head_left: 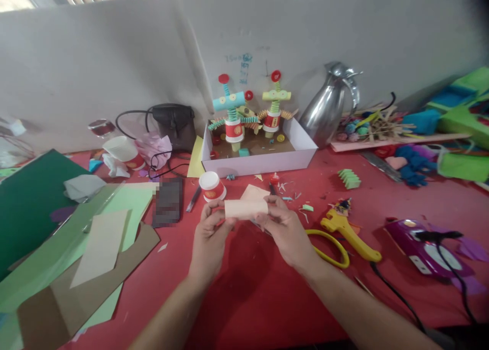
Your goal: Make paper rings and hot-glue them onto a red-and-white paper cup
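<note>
Head cam: paper roll point(246, 210) horiz. btwn L fingers point(214, 215) & R fingers point(278, 213), prob. pinching ends.

Two hands point(209, 238), one cream paper tube point(246, 209), one white box point(260, 165), one steel jug point(324, 108), one dark bag point(176, 127), one yellow glue gun point(349, 233), one purple device point(408, 238) and one loose upside-down paper cup point(212, 188) show. Two cup-bodied figures point(234, 130) stand clear; a third figure point(245, 110), mostly hidden behind, seems present.

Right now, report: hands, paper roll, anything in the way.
Left hand, right hand gripping opposite ends of paper roll. Roll roughly level. Red-and-white cup just beyond left hand.
</note>
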A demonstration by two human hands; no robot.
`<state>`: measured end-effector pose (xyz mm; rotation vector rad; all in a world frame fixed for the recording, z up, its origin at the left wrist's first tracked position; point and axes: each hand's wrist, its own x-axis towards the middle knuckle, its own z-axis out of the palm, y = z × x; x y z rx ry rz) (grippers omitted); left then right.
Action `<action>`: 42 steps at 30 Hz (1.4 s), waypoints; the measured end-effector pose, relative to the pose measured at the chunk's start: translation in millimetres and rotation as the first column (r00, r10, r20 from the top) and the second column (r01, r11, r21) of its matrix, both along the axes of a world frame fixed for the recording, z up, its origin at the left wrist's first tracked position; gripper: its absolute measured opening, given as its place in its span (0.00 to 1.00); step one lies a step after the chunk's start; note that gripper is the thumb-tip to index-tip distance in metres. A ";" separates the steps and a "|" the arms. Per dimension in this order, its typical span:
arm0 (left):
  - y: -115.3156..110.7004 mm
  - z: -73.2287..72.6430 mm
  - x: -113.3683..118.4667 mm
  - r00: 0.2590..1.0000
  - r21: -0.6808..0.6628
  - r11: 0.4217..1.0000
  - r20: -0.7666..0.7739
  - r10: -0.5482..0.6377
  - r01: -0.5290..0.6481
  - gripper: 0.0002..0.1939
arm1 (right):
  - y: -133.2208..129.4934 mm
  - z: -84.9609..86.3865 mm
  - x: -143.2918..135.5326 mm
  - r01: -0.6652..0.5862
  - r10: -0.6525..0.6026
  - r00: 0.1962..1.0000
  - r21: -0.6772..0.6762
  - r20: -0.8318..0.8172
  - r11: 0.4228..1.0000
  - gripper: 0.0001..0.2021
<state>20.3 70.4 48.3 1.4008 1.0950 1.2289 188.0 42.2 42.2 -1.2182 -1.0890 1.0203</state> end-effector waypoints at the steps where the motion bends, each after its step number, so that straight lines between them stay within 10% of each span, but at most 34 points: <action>1: -0.7 0.2 1.0 1.000 -0.008 1.000 -0.015 -0.011 0.011 0.11 | 0.0 -0.6 -0.3 0.014 -0.015 1.000 -0.009 -0.017 1.000 0.18; 11: 3.4 -4.4 -2.4 0.995 -0.010 0.997 0.061 0.079 -0.079 0.11 | 0.4 -3.0 -5.2 0.099 -0.107 0.984 0.067 0.141 0.993 0.15; 21: 3.5 -0.6 -4.4 0.944 -0.159 0.971 0.307 -0.121 0.177 0.13 | -1.3 -6.7 -4.6 0.137 -0.162 0.977 0.171 0.142 0.976 0.11; 42: -1.0 -2.5 1.5 0.923 -0.157 0.961 0.350 -0.160 0.227 0.10 | -3.6 1.7 -2.6 -0.066 0.051 0.995 0.185 0.086 0.981 0.06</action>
